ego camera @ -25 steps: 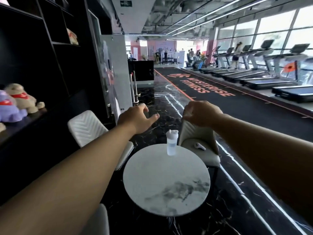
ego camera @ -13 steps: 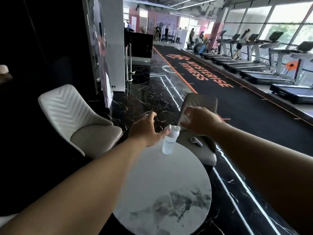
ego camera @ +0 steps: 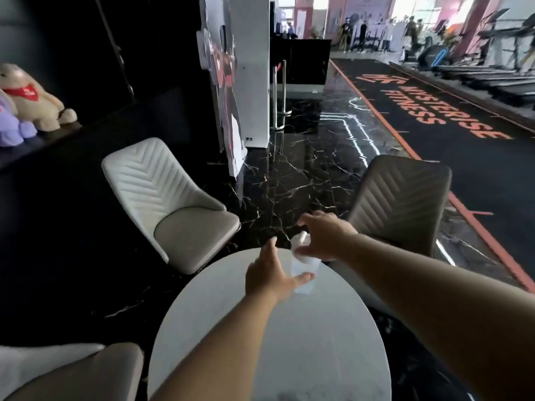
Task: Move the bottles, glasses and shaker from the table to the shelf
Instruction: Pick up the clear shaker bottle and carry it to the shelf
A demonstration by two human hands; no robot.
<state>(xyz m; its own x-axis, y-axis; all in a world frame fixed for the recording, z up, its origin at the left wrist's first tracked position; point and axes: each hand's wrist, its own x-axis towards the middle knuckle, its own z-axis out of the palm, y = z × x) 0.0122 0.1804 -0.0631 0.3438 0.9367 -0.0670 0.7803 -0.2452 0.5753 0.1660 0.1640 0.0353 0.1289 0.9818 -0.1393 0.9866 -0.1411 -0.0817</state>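
A white translucent shaker [ego camera: 304, 270] with a white lid stands near the far edge of the round marble table [ego camera: 304, 348]. My right hand [ego camera: 322, 238] comes from the right and curls over the lid, thumb and fingers around it. My left hand [ego camera: 270, 274] is on the shaker's left, fingers spread, with its thumb lying against the lower body. The dark shelf [ego camera: 55, 134] is at the far left, well away from both hands.
Plush toys [ego camera: 30, 96] sit on the shelf ledge. A white chair [ego camera: 162, 192] stands between table and shelf, a grey chair [ego camera: 401, 192] behind the table, and another chair [ego camera: 75, 369] at the lower left. The floor is black marble; treadmills line the far right.
The view tipped down and closer to the table. Both hands dropped from above the shaker onto it: the right now covers the lid, the left reaches its side.
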